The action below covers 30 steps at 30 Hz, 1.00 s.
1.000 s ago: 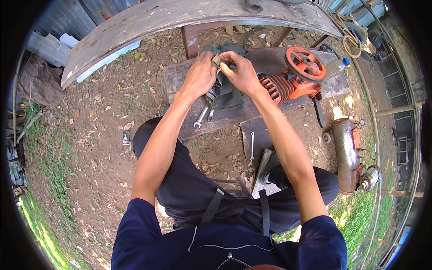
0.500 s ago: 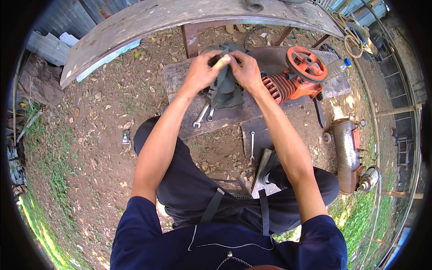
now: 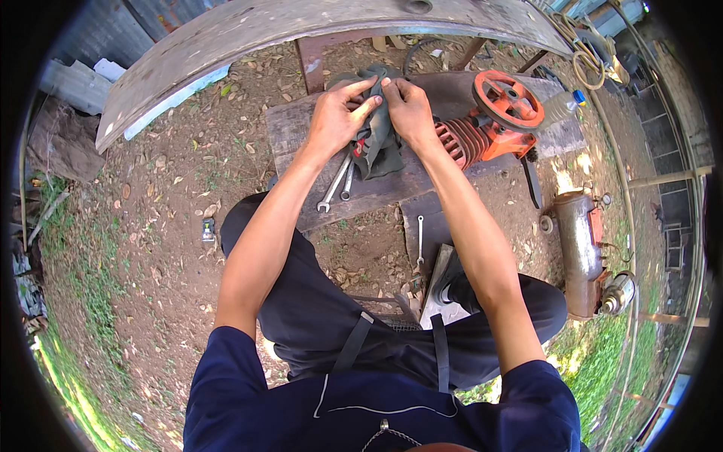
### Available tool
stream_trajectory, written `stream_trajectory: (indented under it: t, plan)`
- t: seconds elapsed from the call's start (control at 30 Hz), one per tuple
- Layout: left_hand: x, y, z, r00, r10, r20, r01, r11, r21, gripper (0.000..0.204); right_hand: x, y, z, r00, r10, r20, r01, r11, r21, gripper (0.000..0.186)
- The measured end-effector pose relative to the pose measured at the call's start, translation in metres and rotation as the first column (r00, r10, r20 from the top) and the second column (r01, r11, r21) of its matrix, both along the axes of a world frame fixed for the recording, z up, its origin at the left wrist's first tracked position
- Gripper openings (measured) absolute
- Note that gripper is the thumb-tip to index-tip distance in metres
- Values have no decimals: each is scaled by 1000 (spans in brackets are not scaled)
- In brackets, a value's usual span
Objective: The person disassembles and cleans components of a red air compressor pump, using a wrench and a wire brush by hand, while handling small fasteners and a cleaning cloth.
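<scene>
A dark grey-green rag (image 3: 382,154) lies bunched on the low wooden bench in front of me. My left hand (image 3: 337,114) is curled at its left side, thumb and index fingertip slightly apart, the other fingers partly hidden against the rag. My right hand (image 3: 409,113) pinches the rag's upper right part between thumb and bent fingers. A small red patch (image 3: 359,145) shows at the rag's left edge. Two wrenches, an open-ended spanner (image 3: 331,188) and a shorter one (image 3: 347,183), stick out below the rag. What lies beneath the cloth is hidden.
Right of my right hand stands an orange compressor pump (image 3: 482,139) with a flywheel (image 3: 508,100). A plastic bottle (image 3: 559,108) lies behind it. Another spanner (image 3: 420,239) rests nearer me. A rusty metal tank (image 3: 578,252) sits on the ground right. A plank table (image 3: 248,38) spans the far side.
My hands have drawn slightly apart; the left thumb and index finger have separated. The rag's folds have shifted, uncovering the red patch and more of the wrenches.
</scene>
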<state>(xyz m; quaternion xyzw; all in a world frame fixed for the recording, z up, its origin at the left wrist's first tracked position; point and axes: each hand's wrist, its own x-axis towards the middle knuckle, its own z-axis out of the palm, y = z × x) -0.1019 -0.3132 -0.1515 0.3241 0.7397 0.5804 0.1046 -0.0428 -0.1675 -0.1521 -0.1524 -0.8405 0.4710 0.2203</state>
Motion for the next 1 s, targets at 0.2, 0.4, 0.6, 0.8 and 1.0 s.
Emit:
stream_trajectory:
  t: [0.2, 0.4, 0.6, 0.8, 1.0]
  plan:
    - [1, 7, -7, 997, 10, -82, 7, 980, 198, 36, -6, 5, -11, 1000, 14, 22, -8, 975, -221, 47]
    - [2, 4, -2, 999, -23, 38, 22, 1000, 19, 31, -1, 6, -9, 998, 66, 21, -58, 964, -259, 50]
    - [8, 7, 0, 925, 128, -357, -119, 992, 47, 30, 3, -8, 16, 975, -40, 219, 43, 999, -8, 63]
    - [2, 13, 0, 985, 98, -145, -110, 991, -81, 32, 5, -12, -2, 997, 35, 70, -29, 996, -80, 60]
    - [-18, 10, -9, 912, -22, 410, -39, 990, 139, 38, 6, -14, -15, 976, 172, -137, -175, 984, -13, 48]
